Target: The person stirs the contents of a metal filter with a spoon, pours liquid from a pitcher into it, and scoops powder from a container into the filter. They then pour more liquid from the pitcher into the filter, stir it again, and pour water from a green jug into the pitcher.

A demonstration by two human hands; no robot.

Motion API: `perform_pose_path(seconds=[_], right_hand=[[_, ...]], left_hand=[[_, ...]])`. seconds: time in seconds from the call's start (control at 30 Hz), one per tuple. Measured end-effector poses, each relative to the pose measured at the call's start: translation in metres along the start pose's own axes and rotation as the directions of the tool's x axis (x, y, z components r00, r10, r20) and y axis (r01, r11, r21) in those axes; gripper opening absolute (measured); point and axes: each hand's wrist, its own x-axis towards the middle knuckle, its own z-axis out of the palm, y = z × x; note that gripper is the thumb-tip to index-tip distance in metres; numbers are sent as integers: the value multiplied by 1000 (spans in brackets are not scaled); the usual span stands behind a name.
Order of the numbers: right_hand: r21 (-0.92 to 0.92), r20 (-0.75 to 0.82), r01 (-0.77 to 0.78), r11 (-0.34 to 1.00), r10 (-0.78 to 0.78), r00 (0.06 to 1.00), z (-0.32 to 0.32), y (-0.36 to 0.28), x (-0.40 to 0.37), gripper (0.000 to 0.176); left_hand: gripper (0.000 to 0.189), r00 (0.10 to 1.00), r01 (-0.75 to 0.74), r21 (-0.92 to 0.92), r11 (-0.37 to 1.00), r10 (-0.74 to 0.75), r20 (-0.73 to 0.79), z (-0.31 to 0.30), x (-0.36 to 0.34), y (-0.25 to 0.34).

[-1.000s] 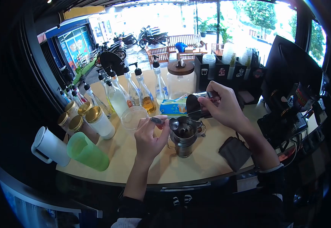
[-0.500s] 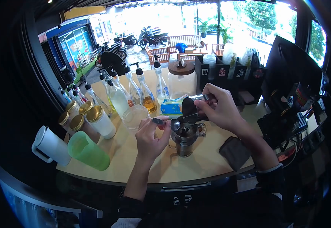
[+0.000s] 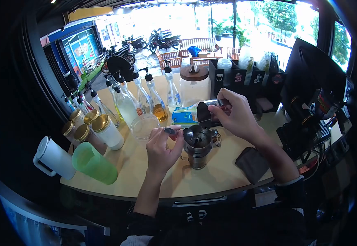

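My left hand (image 3: 161, 151) is closed around a spoon (image 3: 188, 134), its round bowl at the near left rim of a metal pitcher (image 3: 199, 157). The pitcher stands upright on the counter with its mouth facing me; dark contents show inside, but I cannot make out what they are. Above the far side of that mouth, my right hand (image 3: 238, 115) grips a dark scoop-like vessel (image 3: 204, 115), tilted over the pitcher. My fingers cover part of its handle. Just behind it lies a blue-and-white packet (image 3: 185, 116).
A clear plastic lid or bowl (image 3: 145, 126), gold-lidded jars (image 3: 108, 132), a green cup (image 3: 95, 163) and a white jug (image 3: 53, 158) stand left. Pump bottles (image 3: 157, 98) and a wooden-lidded jar (image 3: 195, 88) stand behind. A dark cloth (image 3: 252, 165) lies right, near a black screen (image 3: 316, 80).
My right hand has shifted slightly and turned the dark vessel, so more of the pitcher's mouth shows. The left hand with the spoon stays nearly still.
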Motion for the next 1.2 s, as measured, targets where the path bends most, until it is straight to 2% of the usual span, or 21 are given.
perform_pose_path(seconds=[0.27,0.33,0.47,0.53,0.63,0.7,0.8,0.83,0.9,1.07,1.13,1.2], right_hand=[[-114,-20,90,989,-93,995,-13,-4,-5,27],[-10,-7,-38,999,38,999,-15,-5,-6,26],[-58,5,-46,997,46,999,-18,-6,-10,26],[22,-14,-36,999,37,999,-17,-4,-12,27],[21,-2,-65,998,66,998,-16,-5,-12,27],[-4,4,-55,998,55,998,-15,-7,-10,27],[-23,12,-9,1000,10,1000,-10,-2,-8,25],[-20,11,26,999,-25,1000,-8,0,-7,24],[-25,17,33,999,-33,999,-5,1,-5,24],[-21,27,55,998,-55,998,1,-3,-3,23],[43,20,9,999,-10,1000,2,-8,-4,27],[-14,28,42,999,-41,999,1,-11,-5,25]], left_hand=[[11,999,31,-31,999,-31,-12,4,-1,-2],[10,1000,29,-33,999,-30,-10,5,0,-2],[9,1000,19,-33,999,-19,-14,6,1,-1],[9,1000,15,-27,1000,-15,-12,6,0,-2],[10,1000,14,-39,999,-15,-18,6,0,-4],[14,998,-67,17,998,67,2,3,-1,-8],[14,998,-67,14,998,67,-4,1,-1,-9],[14,998,-66,17,998,66,-5,1,-1,-8],[12,999,26,-49,998,-27,-18,1,-1,-3],[13,1000,24,-15,1000,-24,-6,-1,-2,-3],[13,1000,24,-11,1000,-24,-5,-1,-2,-3],[14,1000,18,-22,1000,-18,-10,0,-1,-2]])
